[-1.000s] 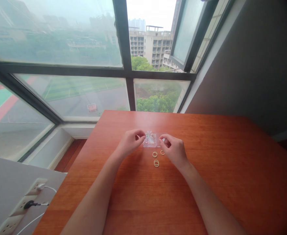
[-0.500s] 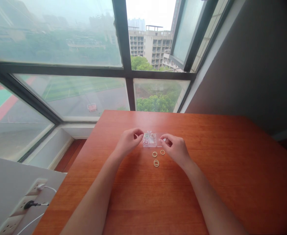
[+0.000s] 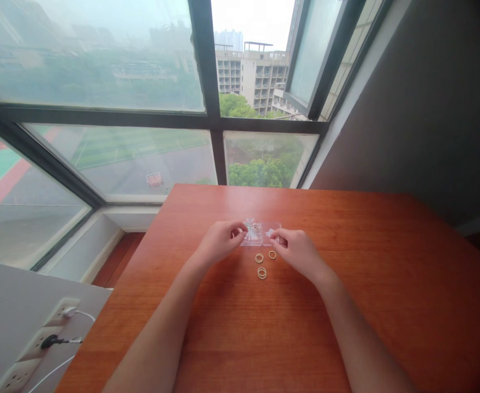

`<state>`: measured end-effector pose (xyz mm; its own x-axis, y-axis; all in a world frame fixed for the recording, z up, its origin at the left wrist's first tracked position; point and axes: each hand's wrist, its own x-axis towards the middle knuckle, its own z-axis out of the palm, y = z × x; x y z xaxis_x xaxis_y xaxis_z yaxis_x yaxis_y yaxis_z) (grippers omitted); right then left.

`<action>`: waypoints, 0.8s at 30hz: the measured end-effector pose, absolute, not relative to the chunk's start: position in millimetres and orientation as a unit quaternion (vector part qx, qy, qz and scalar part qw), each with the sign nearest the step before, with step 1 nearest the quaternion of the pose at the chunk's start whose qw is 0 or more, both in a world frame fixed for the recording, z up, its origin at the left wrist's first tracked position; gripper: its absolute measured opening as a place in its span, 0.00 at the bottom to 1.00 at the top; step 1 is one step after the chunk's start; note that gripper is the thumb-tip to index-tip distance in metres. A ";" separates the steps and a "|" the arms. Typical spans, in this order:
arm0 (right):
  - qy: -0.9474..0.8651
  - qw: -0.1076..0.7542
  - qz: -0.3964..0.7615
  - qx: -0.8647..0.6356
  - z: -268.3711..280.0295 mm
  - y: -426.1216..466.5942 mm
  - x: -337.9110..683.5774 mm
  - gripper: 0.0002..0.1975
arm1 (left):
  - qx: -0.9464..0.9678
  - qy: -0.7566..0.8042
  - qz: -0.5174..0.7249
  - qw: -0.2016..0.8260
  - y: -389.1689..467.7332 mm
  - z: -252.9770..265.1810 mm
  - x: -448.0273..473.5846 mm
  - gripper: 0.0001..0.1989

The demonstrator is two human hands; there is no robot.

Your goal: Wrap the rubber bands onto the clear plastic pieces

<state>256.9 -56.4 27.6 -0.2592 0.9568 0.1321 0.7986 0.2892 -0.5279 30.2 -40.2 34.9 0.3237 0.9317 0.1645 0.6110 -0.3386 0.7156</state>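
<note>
A small clear plastic box (image 3: 255, 238) with small rings inside lies on the table, its clear lid (image 3: 276, 225) folded out to the right. My left hand (image 3: 223, 240) reaches over the box's left side, thumb and fingers pinched together; what they hold, if anything, is too small to make out. Above the lid, my right hand (image 3: 296, 246) is also pinched, with a small whitish bit at its fingertips that I cannot identify. Just in front of the box lie pale yellow rings: one overlapping group (image 3: 259, 258), a second group (image 3: 262, 273) nearer me, and a single ring (image 3: 273, 255).
The reddish-brown wooden table (image 3: 371, 245) meets a window (image 3: 154, 158) at its far side. A grey wall (image 3: 440, 109) stands at the right. Power sockets (image 3: 33, 344) with plugged-in cables are on the low wall at the left.
My left hand has moved right, its fingertips now over the box's left part. My right hand has shifted slightly right and down, uncovering more of the lid. The loose rings stay put.
</note>
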 end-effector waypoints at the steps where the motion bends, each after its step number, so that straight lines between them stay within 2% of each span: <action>1: -0.777 0.202 0.183 -0.568 28.7 -56.9 259.1 0.08 | 0.765 0.504 0.290 0.276 -40.3 35.0 30.2 0.10; 10: -0.794 0.072 0.155 -0.584 28.6 -59.7 263.1 0.07 | 0.762 0.513 0.298 0.259 -37.6 30.8 28.3 0.09; 24: -0.788 -0.033 0.102 -0.606 31.0 -62.3 248.7 0.10 | 0.767 0.508 0.297 0.256 -37.2 31.3 29.9 0.08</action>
<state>248.7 -62.3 31.0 -0.2632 0.9486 -0.1757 0.9620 0.2443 -0.1219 29.9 -37.2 31.3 0.3081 0.9310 0.1959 0.6277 -0.3537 0.6935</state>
